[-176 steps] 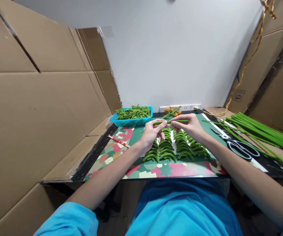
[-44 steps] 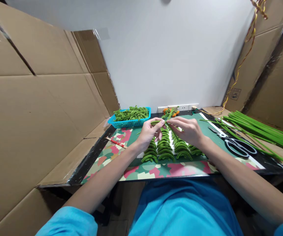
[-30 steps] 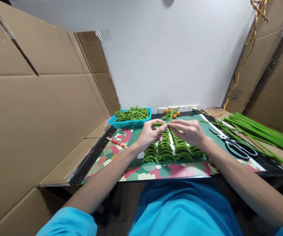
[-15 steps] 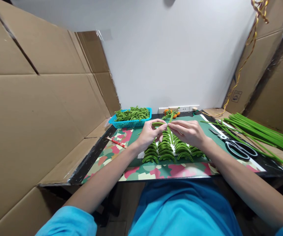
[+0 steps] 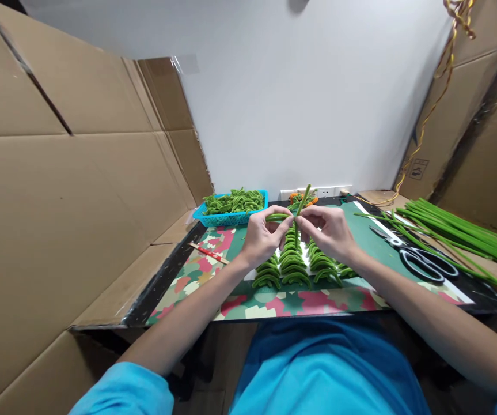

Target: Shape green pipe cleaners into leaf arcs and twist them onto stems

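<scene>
Pinches a bent, fuzzy green strip (image 5: 277, 217) in the bare left hand (image 5: 264, 235) at the middle of the frame, with thumb and forefinger pressed together at the tip and the other fingers loosely curled. Grips a straight, fuzzy green strip (image 5: 304, 199) in the bare right hand (image 5: 326, 230), just right of centre, with thumb and fingertips closed on it. Points this one upward, leaning slightly right, close against the end of the bent one; cannot tell touching from merely near at the crossing.

Works above four rows of arched, fuzzy green pieces (image 5: 294, 268) at lower centre, on a green mat patched with pink and cream (image 5: 300, 302). Left of centre, a bright blue plastic basket (image 5: 228, 219) heaped with loose green pieces (image 5: 234, 200). Behind the right hand, a small orange-and-green bundle (image 5: 314, 201). At right, black-handled scissors (image 5: 404, 248) beside long, straight green stems (image 5: 468, 230). At mid-left, a narrow red-and-cream stick (image 5: 209, 252).
</scene>
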Demonstrator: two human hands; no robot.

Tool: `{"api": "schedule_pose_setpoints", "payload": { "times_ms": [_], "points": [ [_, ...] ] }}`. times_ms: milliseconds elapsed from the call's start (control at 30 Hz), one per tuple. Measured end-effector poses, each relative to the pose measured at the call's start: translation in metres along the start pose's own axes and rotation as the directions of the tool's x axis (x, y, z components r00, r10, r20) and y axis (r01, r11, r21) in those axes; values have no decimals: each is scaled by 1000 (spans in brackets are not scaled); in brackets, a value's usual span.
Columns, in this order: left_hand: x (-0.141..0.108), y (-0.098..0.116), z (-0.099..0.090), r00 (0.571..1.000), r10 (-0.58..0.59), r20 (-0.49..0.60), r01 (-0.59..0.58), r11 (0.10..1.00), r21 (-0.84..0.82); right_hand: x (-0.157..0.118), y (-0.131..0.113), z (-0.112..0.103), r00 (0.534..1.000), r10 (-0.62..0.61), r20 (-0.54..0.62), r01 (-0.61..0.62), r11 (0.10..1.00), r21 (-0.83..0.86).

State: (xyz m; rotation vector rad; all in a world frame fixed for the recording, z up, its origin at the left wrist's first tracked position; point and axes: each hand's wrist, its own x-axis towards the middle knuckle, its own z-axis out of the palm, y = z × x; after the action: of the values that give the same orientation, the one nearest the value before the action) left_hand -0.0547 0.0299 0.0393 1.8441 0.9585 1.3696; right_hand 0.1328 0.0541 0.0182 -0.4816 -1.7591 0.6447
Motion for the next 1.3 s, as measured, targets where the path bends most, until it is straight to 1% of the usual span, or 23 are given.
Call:
{"api": "schedule_pose_setpoints", "payload": {
  "times_ms": [33, 67, 100, 133, 167, 200, 233, 300, 367, 400, 500, 567, 633, 733, 800, 867, 933, 1000, 1067, 1200, 1300],
  "points": [
    [0, 0, -2, 999, 33, -4, -32, 998, 44, 2, -1, 1, 991, 121, 56, -128, 981, 148],
    [0, -1, -4, 997, 71, -2, -71, 994, 89, 5, -1, 1, 968, 219, 122, -245, 931, 270],
    [0, -1, -5, 994, 111, 0, -110, 985, 129, 7, -1, 1, 940, 289, 179, -336, 869, 362],
    [1, -2, -6, 990, 140, 1, -139, 978, 158, 10, -1, 0, 915, 338, 220, -401, 813, 422],
    [2, -4, -7, 988, 155, -2, -152, 974, 170, 11, 0, 0, 897, 370, 243, -442, 774, 454],
    [4, -5, -7, 989, 150, -6, -147, 976, 162, 13, 1, -2, 888, 385, 251, -459, 761, 458],
    [6, -7, -7, 992, 125, -9, -122, 983, 134, 14, 3, -3, 891, 381, 245, -453, 777, 437],
    [9, -9, -5, 999, 48, -6, -48, 997, 53, 14, 5, -6, 925, 329, 190, -376, 865, 331],
    [12, -10, -3, 1000, -21, 15, 21, 1000, -6, 13, 7, -8, 966, 234, 110, -250, 954, 168],
    [12, -10, -3, 998, -51, 37, 52, 998, -22, 12, 8, -9, 981, 176, 76, -182, 980, 83],
    [12, -10, -2, 985, -117, 126, 125, 991, -57, 9, 9, -10, 999, 26, 30, -23, 994, -110],
    [11, -11, -1, 979, -132, 155, 145, 987, -76, 8, 9, -10, 999, -13, 38, 19, 988, -155],
    [10, -12, -2, 981, -128, 145, 140, 987, -76, 8, 9, -11, 998, -12, 59, 21, 988, -153],
    [10, -14, -2, 993, -108, 49, 111, 992, -63, 8, 11, -14, 997, -25, 68, 37, 983, -178],
    [11, -14, -2, 995, -99, -19, 97, 992, -76, 7, 13, -16, 994, -95, 56, 106, 962, -254],
    [12, -15, -3, 994, -101, -39, 97, 990, -101, 7, 16, -17, 979, -199, 51, 205, 921, -330],
    [13, -15, -3, 993, -113, -20, 109, 987, -118, 6, 19, -19, 954, -293, 59, 293, 880, -375],
    [12, -15, -2, 993, -116, 1, 115, 986, -120, 5, 21, -20, 931, -357, 80, 356, 833, -424],
    [11, -15, -2, 994, -107, 22, 109, 988, -108, 4, 21, -23, 904, -411, 115, 409, 759, -507],
    [8, -13, -2, 991, -101, 88, 110, 988, -105, 1, 19, -29, 854, -485, 186, 478, 595, -646],
    [8, -12, -2, 989, -98, 111, 110, 988, -111, -1, 18, -33, 833, -506, 225, 503, 520, -691]
  ]
}}
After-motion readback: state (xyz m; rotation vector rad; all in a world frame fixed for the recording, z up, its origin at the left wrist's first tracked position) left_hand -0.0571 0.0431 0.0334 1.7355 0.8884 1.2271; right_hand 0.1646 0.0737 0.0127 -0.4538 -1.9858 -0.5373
